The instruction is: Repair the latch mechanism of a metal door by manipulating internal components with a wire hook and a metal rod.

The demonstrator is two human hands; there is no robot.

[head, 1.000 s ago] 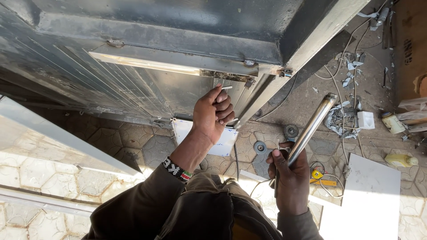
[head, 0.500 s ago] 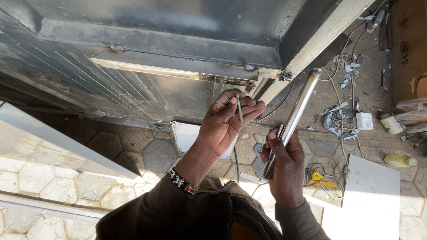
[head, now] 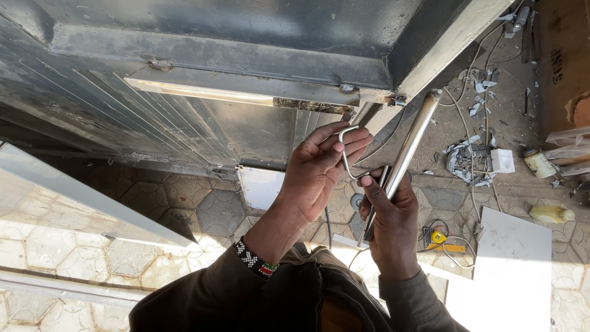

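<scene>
The left hand (head: 319,169) is raised in front of a dark metal door (head: 203,74), its fingers curled and pinched shut on a thin bent metal clip (head: 345,157). The clip is a U-shaped piece of wire or flat rod; 1 leg lies across the left fingertips near the top, the bend runs down the right side of that hand, and the lower end meets the index fingertip of the right hand (head: 390,224), which touches it. A beaded wristband (head: 253,261) in black, white, red and green sits on the left wrist.

The right hand is closed around a shiny steel tube (head: 410,147), held lower down the shaft with the fingers wrapped tight. The tube slants up and to the right, and its top end stands just below the pale edge of the door frame (head: 442,52), near a rusty bolt.

Below, on the hexagonal paving (head: 203,209), lie a white panel (head: 513,246), crumpled paper scraps (head: 464,160), loose cables (head: 473,80), a yellow tape measure (head: 437,237) and 2 small bottles (head: 552,214), all well apart from the hands
</scene>
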